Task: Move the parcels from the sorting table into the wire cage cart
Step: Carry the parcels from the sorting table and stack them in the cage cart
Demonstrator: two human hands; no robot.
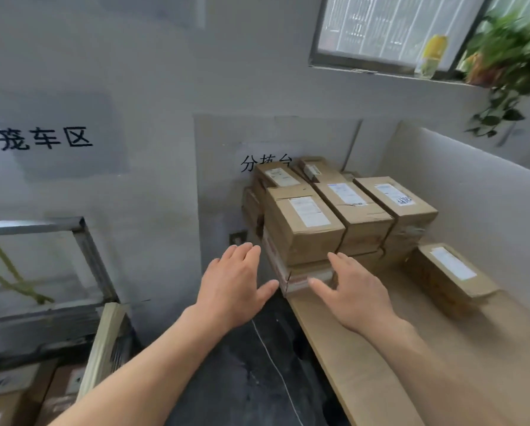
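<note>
- Your left hand and right hand hold nothing; the fingers of both are straight and spread.
- They frame the near corner of the parcel stack. The left is just beside its left side and the right is in front of its front face. I cannot tell whether either one touches cardboard.
- Most of the work looks undone. The stack sits at the back of the sorting table against the wall, several boxes across and at least two layers deep, on top of a flat taped box.
- One single parcel lies apart from it on the table, to the right.
- The wire cage cart stands to your left, and a few labelled boxes show low inside it, so some parcels seem delivered.
- You appear to be at the start of a pick, with the corner box not yet lifted.
</note>
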